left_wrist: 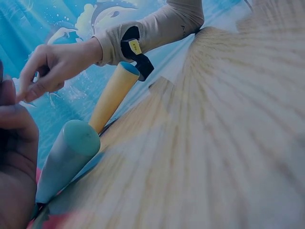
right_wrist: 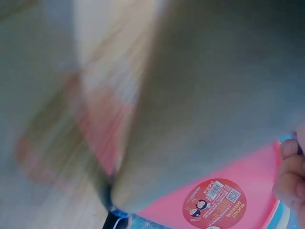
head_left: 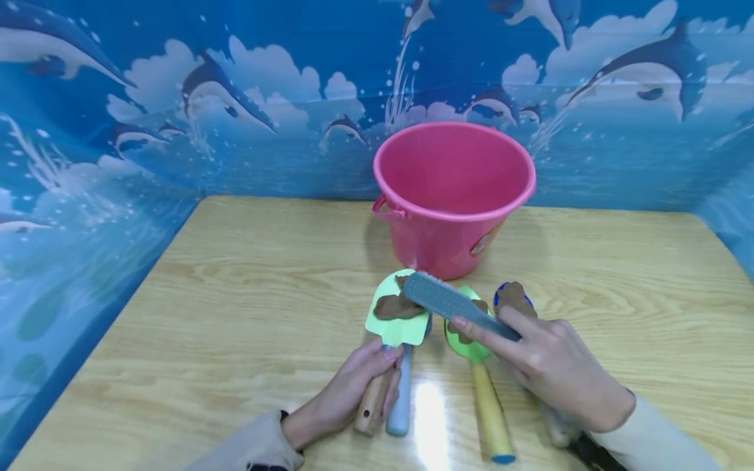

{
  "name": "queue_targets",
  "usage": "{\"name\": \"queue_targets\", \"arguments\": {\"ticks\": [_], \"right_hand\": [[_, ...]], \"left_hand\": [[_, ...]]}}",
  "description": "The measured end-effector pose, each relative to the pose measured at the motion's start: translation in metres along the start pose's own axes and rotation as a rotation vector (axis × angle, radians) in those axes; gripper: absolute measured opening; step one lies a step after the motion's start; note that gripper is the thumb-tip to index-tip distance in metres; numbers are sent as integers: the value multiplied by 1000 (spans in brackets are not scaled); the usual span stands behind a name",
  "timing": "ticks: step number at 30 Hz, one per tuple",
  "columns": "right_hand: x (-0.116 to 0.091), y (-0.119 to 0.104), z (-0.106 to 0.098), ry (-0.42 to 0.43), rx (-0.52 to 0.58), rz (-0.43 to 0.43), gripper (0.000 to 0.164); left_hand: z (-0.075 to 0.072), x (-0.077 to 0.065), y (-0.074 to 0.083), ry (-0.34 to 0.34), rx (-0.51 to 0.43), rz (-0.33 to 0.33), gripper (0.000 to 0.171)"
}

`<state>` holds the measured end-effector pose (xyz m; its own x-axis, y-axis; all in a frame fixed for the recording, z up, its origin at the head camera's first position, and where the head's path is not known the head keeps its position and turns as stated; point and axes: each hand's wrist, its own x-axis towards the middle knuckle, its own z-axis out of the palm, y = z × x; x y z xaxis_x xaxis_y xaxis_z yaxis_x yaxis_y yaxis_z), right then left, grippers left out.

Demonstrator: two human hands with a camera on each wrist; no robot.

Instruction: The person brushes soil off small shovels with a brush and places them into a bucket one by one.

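Observation:
In the head view my left hand (head_left: 368, 376) grips the brown handle (head_left: 372, 405) of a toy shovel with a pale green blade (head_left: 385, 291). Brown clay-like pieces (head_left: 396, 307) lie on that blade. My right hand (head_left: 556, 360) pinches the handle of a blue-grey brush (head_left: 444, 301), whose head overlaps the pieces and the blade's right side. Just right of the brown handle lies a light blue handle (head_left: 399, 399), its far end hidden beneath the green blade. Below the brush is a green shovel (head_left: 471, 350) with a yellow handle (head_left: 491, 412), bearing more brown pieces.
A pink bucket (head_left: 436, 245) stands on the wooden table (head_left: 265, 275) beyond the shovels. By my right fingers another brown piece (head_left: 514, 297) lies on a blue-edged tool, partly hidden. Dolphin-printed sheeting (head_left: 283, 85) rises behind the table. Blurred grey surfaces fill much of the right wrist view.

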<state>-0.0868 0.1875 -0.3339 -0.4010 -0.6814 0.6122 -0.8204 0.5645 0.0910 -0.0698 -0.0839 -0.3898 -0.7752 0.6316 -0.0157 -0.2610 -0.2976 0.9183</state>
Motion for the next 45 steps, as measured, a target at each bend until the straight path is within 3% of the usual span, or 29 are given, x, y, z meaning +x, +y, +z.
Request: {"name": "queue_targets", "arguments": {"ticks": [3,7,12,16,22,27,35,42,45], "right_hand": [[2,2,-3,26,70,-22,37],[4,6,-6,-28,120,-76,38],[5,9,-9,-89,32,-48,42],[9,12,-12,-50,0,0,43],[13,10,-12,9,123,-15,38],[11,8,-7,19,153,-46,36],[4,22,-10,-25,342,-52,33],[13,14,-2,-118,209,37,39],[21,13,-1,-120,228,35,38]], "left_hand": [[0,1,0,-4,4,4,24],[-2,1,2,-2,14,11,26],[-4,1,4,3,19,-4,27],[-4,-2,5,8,20,-8,25],[-3,-3,5,-11,25,19,25],[-3,-3,5,-15,26,21,26],[-1,-1,6,54,3,-6,23],[9,-8,-1,46,-35,16,19],[9,-12,-1,72,-23,36,20]]}}
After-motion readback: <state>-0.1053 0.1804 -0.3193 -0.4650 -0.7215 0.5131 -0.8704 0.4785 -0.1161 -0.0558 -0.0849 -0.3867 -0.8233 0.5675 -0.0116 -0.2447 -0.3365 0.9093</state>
